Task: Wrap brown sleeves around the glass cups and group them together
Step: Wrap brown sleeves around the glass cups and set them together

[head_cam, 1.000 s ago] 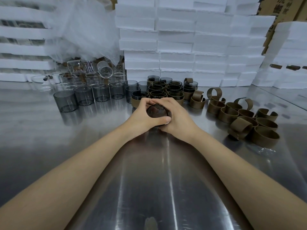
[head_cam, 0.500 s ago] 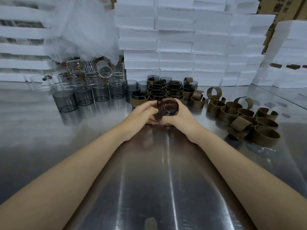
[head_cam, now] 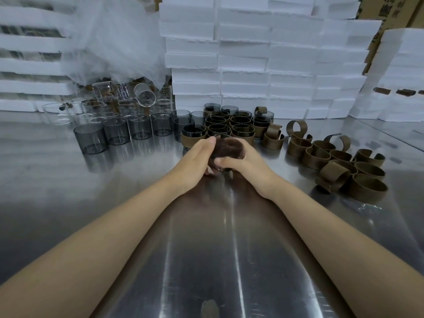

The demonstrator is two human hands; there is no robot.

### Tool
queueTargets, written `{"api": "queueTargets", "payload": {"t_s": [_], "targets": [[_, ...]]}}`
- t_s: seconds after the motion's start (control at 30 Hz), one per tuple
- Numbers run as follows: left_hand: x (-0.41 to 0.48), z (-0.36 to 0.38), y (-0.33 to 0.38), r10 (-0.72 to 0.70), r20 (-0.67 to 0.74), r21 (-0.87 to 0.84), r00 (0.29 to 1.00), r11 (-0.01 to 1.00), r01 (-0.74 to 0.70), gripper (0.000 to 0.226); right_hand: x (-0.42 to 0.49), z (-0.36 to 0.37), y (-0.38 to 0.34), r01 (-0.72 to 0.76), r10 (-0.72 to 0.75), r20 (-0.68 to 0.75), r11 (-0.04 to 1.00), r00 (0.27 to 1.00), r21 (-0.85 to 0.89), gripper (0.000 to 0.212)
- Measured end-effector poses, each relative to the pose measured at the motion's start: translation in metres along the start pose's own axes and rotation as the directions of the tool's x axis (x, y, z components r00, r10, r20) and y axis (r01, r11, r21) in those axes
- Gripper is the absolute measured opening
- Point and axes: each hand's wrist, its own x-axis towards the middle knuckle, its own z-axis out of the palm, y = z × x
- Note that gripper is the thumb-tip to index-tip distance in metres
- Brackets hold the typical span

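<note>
Fingers (head_cam: 226, 161) of the right hand (head_cam: 250, 166) are curling round a blurred, brown-sleeved glass cup (head_cam: 229, 148); the left hand (head_cam: 195, 157) is pressing straight fingers against its side, just in front of the sleeved cups (head_cam: 241, 131) on the counter (head_cam: 206, 249).

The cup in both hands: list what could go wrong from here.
1. The cup is blurred. The left hand only presses flat against it, and just the right hand curls round it. The glass might slip and strike the steel table.
2. The sleeved cups stand packed just behind the hands. Setting this one down among them could knock glass against glass.
</note>
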Motion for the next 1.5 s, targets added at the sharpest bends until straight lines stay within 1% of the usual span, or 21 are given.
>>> {"api": "queueTargets", "payload": {"t_s": [0.03,0.1,0.17,0.2,0.27,0.33,0.4,0.6,0.7,0.8,0.93,1.07,1.1,1.17,1.2,1.27,1.3,1.33,1.5], "targets": [[-0.002,0.000,0.001,0.068,0.005,0.045,0.998,0.997,-0.068,0.046,0.001,0.001,0.001,-0.066,0.067,-0.008,0.992,0.998,0.104,0.041],[-0.004,-0.003,0.005,0.174,0.032,0.200,0.984,0.964,-0.177,0.068,0.003,0.000,-0.001,-0.177,0.181,0.010,0.948,0.983,0.263,0.046],[-0.003,-0.005,0.004,0.242,0.056,0.348,0.969,0.904,-0.247,0.089,0.004,-0.002,-0.005,-0.256,0.235,0.102,0.898,0.967,0.359,0.050],[-0.003,-0.004,0.004,0.256,0.062,0.369,0.965,0.892,-0.260,0.097,0.004,-0.003,-0.006,-0.303,0.258,0.163,0.863,0.952,0.405,0.053],[-0.004,-0.002,0.004,0.259,0.071,0.322,0.963,0.908,-0.268,0.106,0.003,-0.004,-0.008,-0.395,0.305,0.260,0.794,0.916,0.462,0.058],[-0.005,-0.001,0.004,0.299,0.070,0.297,0.952,0.905,-0.306,0.102,0.003,-0.003,-0.007,-0.443,0.336,0.295,0.761,0.894,0.474,0.058],[-0.006,0.000,0.005,0.338,0.066,0.291,0.939,0.893,-0.342,0.092,0.002,-0.002,-0.008,-0.457,0.343,0.311,0.751,0.887,0.477,0.057],[-0.010,0.000,0.011,0.312,0.028,0.202,0.950,0.929,-0.311,0.051,0.004,-0.002,-0.009,-0.501,0.365,0.353,0.721,0.862,0.478,0.059],[-0.010,0.001,0.011,0.306,0.047,0.172,0.951,0.935,-0.310,0.040,0.003,-0.002,-0.009,-0.500,0.369,0.342,0.703,0.864,0.506,0.059],[-0.009,0.001,0.009,0.314,0.027,0.164,0.949,0.935,-0.314,0.032,0.003,-0.002,-0.009,-0.508,0.377,0.344,0.700,0.860,0.502,0.063],[-0.009,0.001,0.009,0.283,-0.026,0.117,0.959,0.953,-0.278,0.031,0.003,-0.001,-0.009,-0.534,0.393,0.370,0.704,0.842,0.468,0.067],[-0.010,-0.001,0.013,0.200,-0.090,0.009,0.976,0.980,-0.200,0.045,0.003,-0.002,-0.008,-0.534,0.405,0.353,0.704,0.844,0.469,0.067],[-0.010,-0.003,0.014,0.191,-0.089,0.010,0.978,0.982,-0.191,0.044,0.003,-0.002,-0.008,-0.526,0.402,0.345,0.709,0.848,0.470,0.064],[-0.010,-0.006,0.015,0.212,-0.080,0.075,0.974,0.976,-0.206,0.037,0.002,-0.001,-0.008,-0.508,0.384,0.338,0.722,0.859,0.471,0.059],[-0.010,-0.007,0.016,0.228,-0.073,0.092,0.971,0.971,-0.221,0.041,0.001,-0.001,-0.008,-0.503,0.375,0.342,0.723,0.862,0.474,0.057],[-0.011,-0.007,0.017,0.251,-0.040,0.063,0.967,0.967,-0.248,0.062,0.000,-0.001,-0.008,-0.508,0.367,0.359,0.708,0.858,0.491,0.055],[-0.011,-0.007,0.017,0.260,-0.019,0.063,0.965,0.964,-0.259,0.068,-0.001,-0.001,-0.008,-0.512,0.366,0.365,0.697,0.856,0.502,0.054],[-0.012,-0.007,0.017,0.270,-0.003,0.081,0.963,0.960,-0.269,0.069,-0.001,-0.001,-0.008,-0.513,0.365,0.367,0.692,0.856,0.509,0.054],[-0.013,-0.006,0.021,0.294,-0.044,0.170,0.955,0.944,-0.283,0.054,-0.001,-0.003,-0.010,-0.521,0.352,0.396,0.688,0.848,0.505,0.057]]}}
